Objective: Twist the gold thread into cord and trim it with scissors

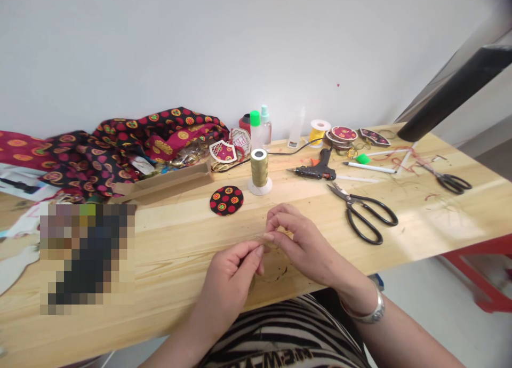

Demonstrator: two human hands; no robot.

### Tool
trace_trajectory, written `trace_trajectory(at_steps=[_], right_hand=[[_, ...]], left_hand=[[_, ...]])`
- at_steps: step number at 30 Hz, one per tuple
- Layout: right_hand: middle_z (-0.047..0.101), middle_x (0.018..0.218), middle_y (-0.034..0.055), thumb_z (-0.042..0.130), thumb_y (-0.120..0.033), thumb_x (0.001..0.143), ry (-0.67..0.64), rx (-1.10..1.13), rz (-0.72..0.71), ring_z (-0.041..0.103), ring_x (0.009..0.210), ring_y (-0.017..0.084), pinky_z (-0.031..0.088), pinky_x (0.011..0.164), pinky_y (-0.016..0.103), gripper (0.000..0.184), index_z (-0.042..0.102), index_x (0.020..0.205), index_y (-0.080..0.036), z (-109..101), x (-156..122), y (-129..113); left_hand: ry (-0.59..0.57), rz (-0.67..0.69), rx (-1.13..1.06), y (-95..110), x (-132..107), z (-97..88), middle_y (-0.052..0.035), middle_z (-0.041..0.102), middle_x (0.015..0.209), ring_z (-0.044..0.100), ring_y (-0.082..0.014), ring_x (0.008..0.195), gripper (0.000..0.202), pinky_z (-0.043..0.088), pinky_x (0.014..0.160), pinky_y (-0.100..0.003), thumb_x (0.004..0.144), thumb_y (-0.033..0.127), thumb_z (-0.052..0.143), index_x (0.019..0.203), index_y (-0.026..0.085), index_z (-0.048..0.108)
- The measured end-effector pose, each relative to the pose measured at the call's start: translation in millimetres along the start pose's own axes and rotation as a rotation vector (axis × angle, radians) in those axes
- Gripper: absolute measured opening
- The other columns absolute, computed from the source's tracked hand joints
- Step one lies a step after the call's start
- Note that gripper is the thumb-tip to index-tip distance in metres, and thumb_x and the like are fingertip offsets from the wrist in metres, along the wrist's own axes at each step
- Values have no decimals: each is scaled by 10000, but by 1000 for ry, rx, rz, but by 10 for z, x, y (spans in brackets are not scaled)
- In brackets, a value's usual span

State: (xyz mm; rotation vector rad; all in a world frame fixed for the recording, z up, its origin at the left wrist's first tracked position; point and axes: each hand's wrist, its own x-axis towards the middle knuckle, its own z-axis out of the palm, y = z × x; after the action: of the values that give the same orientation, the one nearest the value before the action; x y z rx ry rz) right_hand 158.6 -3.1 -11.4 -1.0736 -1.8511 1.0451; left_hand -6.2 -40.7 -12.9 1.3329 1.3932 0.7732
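Note:
Close together over the table's front edge, both my hands are closed in a pinch. Thumb and fingers of my left hand press together, fingertips pointing at the other hand. My right hand pinches with curled fingers just beside it, almost touching. Whatever lies between the fingertips is too thin to make out. Beyond the hands stands an upright spool of olive-gold thread on a white base. To its left a round black fabric piece with red and yellow flowers lies flat. Large black-handled scissors lie spread to the right.
A black glue gun with its cord lies behind the scissors. Smaller scissors, a white pen and a yellow spool are further right. Patterned fabric heaps at back left, behind a cardboard box. Bottles stand by the wall.

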Motion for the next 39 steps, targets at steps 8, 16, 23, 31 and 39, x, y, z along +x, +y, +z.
trace_trajectory(at_steps=[8,16,23,31,39], right_hand=[[701,784,16,715,-322,706,-25,633,457,607,738,149,458,767,309,233,710,877,-163,82,-37,117],[689,670,-12,784,-257,620,-48,873,464,595,649,117,446,742,291,178,735,764,-165,190,-45,117],[605,531,-27,729,-302,693,0,767,421,517,564,107,399,637,264,206,620,619,-144,164,-19,39],[549,574,-44,726,-320,680,33,641,400,460,561,84,373,583,230,225,605,626,-138,134,41,-8],[573,543,-33,696,-294,718,-55,633,351,522,547,104,410,571,242,195,590,656,-142,105,58,-100]], left_hand=[[4,-112,-363,-88,27,26,31,487,538,321,-71,439,241,231,427,-206,810,344,595,660,162,638],[-53,-93,-334,-90,3,20,38,449,500,314,-65,443,309,216,437,-215,832,324,576,573,155,578],[-87,-138,-495,-55,13,45,34,473,545,306,-50,448,257,215,436,-206,817,308,607,624,140,620],[-113,-233,-719,5,42,45,36,500,537,293,-35,432,132,206,410,-177,749,271,692,741,139,685],[-130,-173,-586,-19,39,10,19,572,521,349,-48,426,122,253,408,-178,755,285,684,761,171,728]])
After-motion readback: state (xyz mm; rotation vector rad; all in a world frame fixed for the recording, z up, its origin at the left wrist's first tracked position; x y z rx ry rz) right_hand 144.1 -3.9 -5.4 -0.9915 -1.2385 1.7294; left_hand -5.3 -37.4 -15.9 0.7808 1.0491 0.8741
